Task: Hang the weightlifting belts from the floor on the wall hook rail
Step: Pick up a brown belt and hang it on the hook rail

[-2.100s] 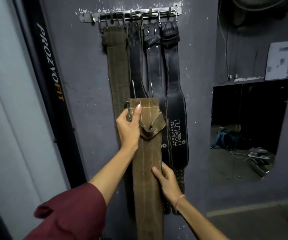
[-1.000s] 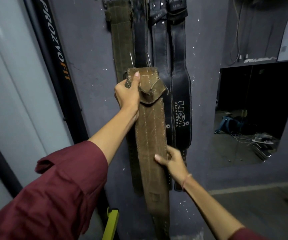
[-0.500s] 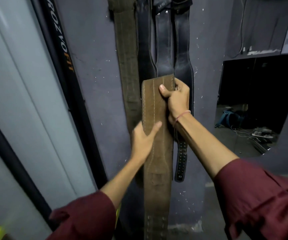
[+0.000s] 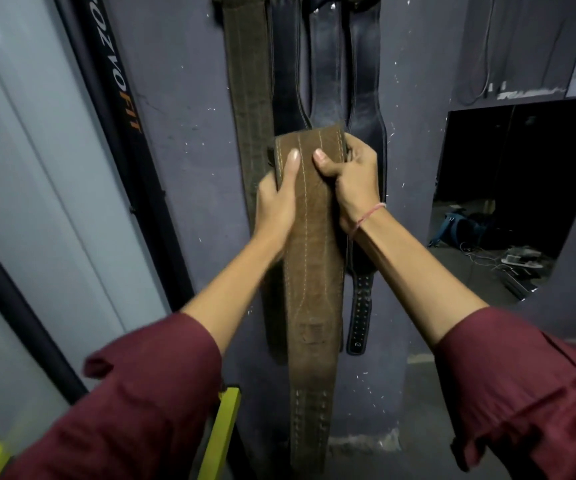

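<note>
Grey wall (image 4: 182,168) stood bare on either side of the hanging row. An olive belt (image 4: 248,81) and black belts (image 4: 328,64) hung flat against it, edge to edge. In front of them the brown suede belt (image 4: 314,271) was held upright, its tail hanging free. The left hand (image 4: 274,202) gripped its left edge and the right hand (image 4: 352,181) its right edge, both thumbs on its face just under the top edge.

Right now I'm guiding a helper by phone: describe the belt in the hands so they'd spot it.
On the grey wall hang an olive belt and black belts. In front of them the left hand and right hand hold a brown belt by its top end. Unlike its neighbours, its top ends at the hands.
</note>
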`<move>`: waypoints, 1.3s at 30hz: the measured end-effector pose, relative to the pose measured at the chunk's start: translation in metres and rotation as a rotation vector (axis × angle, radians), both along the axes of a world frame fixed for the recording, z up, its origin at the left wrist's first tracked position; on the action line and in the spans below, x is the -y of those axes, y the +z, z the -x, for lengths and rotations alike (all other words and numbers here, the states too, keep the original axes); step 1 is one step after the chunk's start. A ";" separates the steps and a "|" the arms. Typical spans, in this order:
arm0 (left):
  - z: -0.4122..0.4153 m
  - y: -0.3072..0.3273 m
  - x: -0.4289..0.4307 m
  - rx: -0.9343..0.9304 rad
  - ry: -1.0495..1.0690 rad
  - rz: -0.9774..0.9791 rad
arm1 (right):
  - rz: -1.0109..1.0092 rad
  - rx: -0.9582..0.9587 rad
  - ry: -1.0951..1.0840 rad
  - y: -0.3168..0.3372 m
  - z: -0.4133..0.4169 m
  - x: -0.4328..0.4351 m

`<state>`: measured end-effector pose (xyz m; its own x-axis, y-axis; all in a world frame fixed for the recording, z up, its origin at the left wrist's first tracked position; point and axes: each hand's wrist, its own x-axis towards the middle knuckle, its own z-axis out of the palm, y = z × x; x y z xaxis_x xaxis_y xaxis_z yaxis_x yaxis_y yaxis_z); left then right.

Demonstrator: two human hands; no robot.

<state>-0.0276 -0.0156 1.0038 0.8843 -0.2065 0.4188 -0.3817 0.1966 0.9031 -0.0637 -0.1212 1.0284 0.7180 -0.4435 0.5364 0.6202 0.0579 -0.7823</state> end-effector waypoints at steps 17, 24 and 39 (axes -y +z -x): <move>-0.022 0.011 0.005 -0.159 -0.112 0.174 | 0.177 -0.572 0.237 -0.239 0.043 0.006; -0.021 0.003 0.011 -0.001 -0.045 0.082 | -0.019 -0.214 0.291 -0.075 0.013 0.007; 0.026 -0.146 0.004 0.261 0.376 -0.056 | -0.018 -0.293 -0.060 -0.061 -0.010 -0.015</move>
<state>-0.0537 -0.0201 0.8578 0.7687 0.0797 0.6347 -0.6332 -0.0456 0.7726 -0.0537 -0.1062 0.9673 0.8133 -0.4974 0.3019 0.3707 0.0429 -0.9278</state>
